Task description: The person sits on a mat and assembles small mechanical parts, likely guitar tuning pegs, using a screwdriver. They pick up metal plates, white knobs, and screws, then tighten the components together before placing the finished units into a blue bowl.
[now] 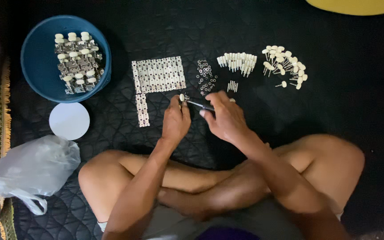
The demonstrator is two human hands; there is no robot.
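At frame centre, my left hand (175, 119) pinches a small cream-knobbed metal part (182, 98); my right hand (224, 116) clasps the screwdriver (199, 105). A slipping tip could flick the part among the loose washers (206, 76).

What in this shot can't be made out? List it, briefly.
- Head view: the small part held by the left hand is mostly hidden by its fingers.
- The screwdriver handle is covered by the right hand.
- The washers are too small to tell apart.
- The yellow thing is cut off by the top edge.
- The bag shows no contents.
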